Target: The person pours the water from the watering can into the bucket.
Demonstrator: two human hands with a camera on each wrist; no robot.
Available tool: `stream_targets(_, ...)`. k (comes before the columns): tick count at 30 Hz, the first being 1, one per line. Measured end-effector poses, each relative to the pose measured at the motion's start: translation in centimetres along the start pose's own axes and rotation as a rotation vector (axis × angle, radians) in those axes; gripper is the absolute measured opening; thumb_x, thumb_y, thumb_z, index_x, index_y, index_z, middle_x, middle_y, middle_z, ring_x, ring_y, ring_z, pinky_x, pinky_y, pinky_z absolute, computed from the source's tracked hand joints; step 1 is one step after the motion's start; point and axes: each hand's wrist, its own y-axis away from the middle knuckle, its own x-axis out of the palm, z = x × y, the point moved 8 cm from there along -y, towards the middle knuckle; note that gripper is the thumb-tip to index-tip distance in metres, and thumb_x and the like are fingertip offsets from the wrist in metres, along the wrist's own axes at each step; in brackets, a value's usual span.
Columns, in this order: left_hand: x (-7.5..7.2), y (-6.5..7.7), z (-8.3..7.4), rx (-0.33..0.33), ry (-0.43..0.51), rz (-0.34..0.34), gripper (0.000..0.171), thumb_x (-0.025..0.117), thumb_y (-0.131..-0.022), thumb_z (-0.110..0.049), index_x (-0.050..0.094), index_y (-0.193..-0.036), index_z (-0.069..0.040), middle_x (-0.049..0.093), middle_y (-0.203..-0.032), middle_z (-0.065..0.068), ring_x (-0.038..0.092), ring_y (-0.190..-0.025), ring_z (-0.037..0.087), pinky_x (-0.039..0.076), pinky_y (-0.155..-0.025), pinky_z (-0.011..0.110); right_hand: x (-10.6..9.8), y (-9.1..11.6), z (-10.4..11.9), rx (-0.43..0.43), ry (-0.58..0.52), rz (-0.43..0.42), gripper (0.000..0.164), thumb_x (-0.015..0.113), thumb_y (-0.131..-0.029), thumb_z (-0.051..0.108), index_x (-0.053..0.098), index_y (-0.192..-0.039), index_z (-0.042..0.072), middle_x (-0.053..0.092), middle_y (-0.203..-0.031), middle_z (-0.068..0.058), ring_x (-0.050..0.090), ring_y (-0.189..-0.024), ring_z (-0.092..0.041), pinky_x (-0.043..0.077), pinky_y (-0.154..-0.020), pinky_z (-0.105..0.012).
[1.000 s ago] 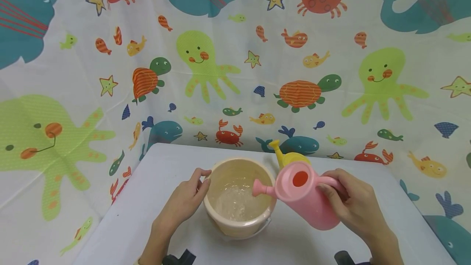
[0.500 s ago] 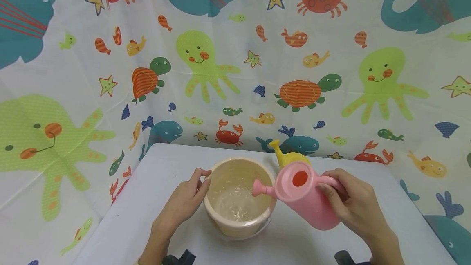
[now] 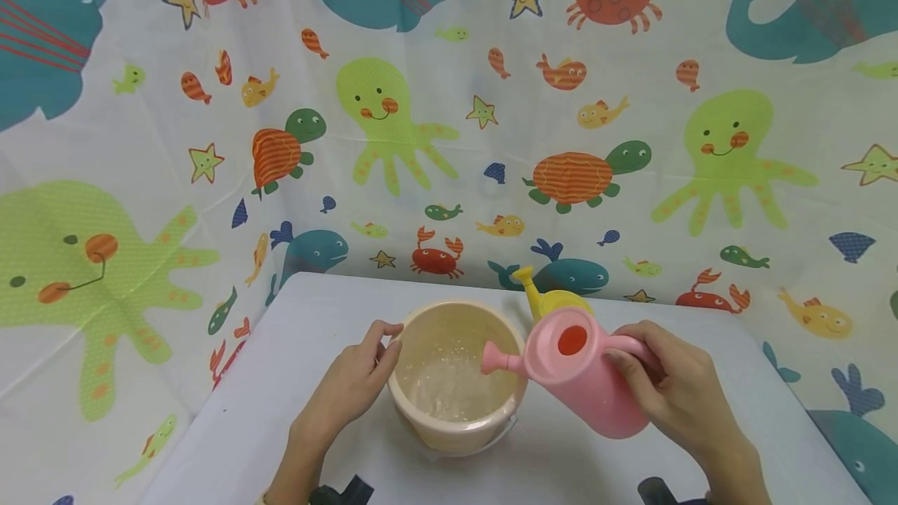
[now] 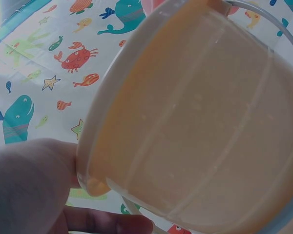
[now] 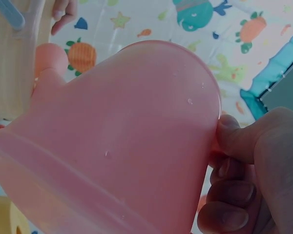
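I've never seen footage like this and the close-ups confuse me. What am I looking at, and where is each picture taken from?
No machine here: a person works with bare hands and wears three cameras. The wide picture comes from the head, looking down at a grey table. The two close-ups come from the wrists. The left hand holds the rim of a cream bucket with water in it. The right hand grips the handle of a pink watering can, tilted with its spout over the bucket. A yellow watering can stands behind. A sea-animal curtain hangs around.
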Motion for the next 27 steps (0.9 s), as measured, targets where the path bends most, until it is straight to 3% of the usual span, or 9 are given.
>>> stream_targets(27,0.08,-0.03,0.03,-0.003,0.007,0.004,0.033,0.051,-0.104,-0.036,0.051,-0.136,-0.027,0.057,-0.075,-0.004,0.051,-0.063,0.012,0.044,-0.054,0.025,0.05,-0.16,0.13,-0.017,-0.005,0.008,0.044,0.083,-0.063,-0.012,0.067,-0.101,0.005,0.066,-0.085,0.000,0.058,-0.069,0.000,0.049,-0.070,-0.005)
